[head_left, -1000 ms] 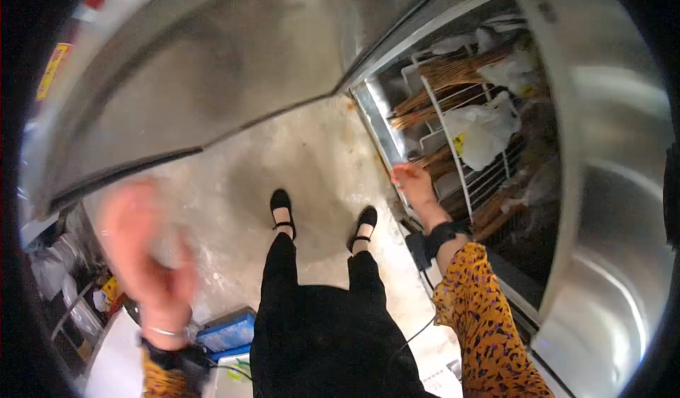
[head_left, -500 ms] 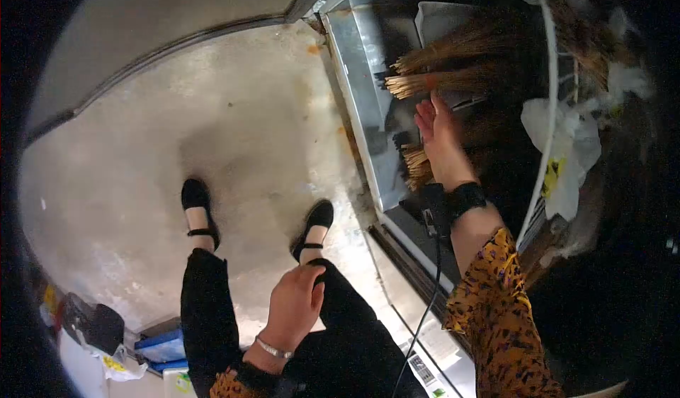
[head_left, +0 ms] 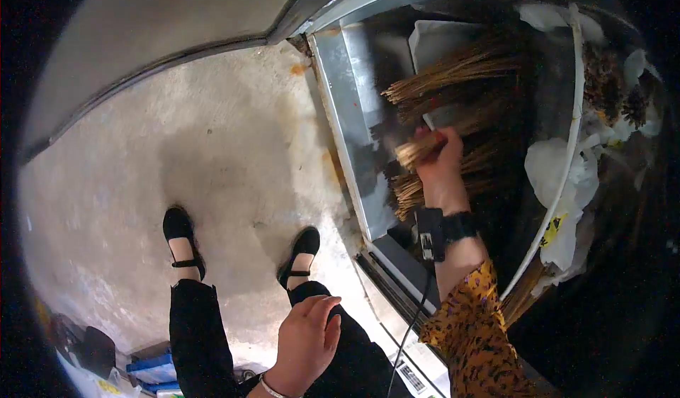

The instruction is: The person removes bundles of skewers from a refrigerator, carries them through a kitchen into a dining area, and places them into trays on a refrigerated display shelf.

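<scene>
My right hand [head_left: 440, 158] is wrapped round a bundle of thin brown sticks [head_left: 413, 151], whose pale cut ends point left. The far end of that bundle is blurred and dark. Above it lies another stick bundle [head_left: 453, 72], and a lower bundle [head_left: 409, 194] rests just under my wrist. All of them are inside a metal-framed cabinet [head_left: 336, 129]. My left hand [head_left: 308, 338] hangs over my leg with its fingers loosely apart, holding nothing.
A pale rail [head_left: 570, 129] crosses the cabinet's right side, with white plastic bags [head_left: 559, 171] behind it. A cable [head_left: 405, 341] runs down from the device on my right wrist. Blue packages [head_left: 152, 370] lie at lower left on the concrete floor [head_left: 234, 143].
My right hand, open beside the bundles before, has closed on one stick bundle and brought it down from the upper bundle. My left hand stays free; the view has shifted slightly.
</scene>
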Tool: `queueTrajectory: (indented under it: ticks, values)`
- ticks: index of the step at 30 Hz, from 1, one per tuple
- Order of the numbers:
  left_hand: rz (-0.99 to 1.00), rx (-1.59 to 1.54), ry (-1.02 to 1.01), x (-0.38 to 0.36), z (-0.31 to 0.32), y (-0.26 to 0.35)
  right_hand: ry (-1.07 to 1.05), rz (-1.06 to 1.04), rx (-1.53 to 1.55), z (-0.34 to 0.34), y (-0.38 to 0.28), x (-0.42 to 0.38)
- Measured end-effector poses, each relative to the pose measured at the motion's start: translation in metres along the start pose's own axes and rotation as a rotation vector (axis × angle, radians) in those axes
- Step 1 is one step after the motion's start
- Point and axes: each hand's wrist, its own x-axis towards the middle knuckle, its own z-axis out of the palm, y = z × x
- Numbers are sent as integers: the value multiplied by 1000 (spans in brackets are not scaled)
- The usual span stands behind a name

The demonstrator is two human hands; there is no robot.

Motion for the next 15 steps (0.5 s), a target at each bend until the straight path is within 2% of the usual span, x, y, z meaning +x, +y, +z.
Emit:
queueTrajectory:
  ticks: [2, 4, 6, 8, 10, 15]
  values:
    - [-27, -7, -29, 2, 2, 2, 49, 6, -19, -9, -7, -6]
    - [-21, -13, -38, 5, 3, 5, 82, -48, -186, -25, -12, 1]
    - [-19, -19, -48, 7, 3, 6, 110, -77, -140, -32, -8, 9]
    - [47, 10, -8, 8, 5, 5, 136, -105, -91, -21, -5, 1]
    - [31, -8, -20, 7, 3, 7, 202, -106, -78, -4, -1, -9]
    - [77, -2, -31, 10, -1, 15, 171, -107, -118, 25, 7, 4]
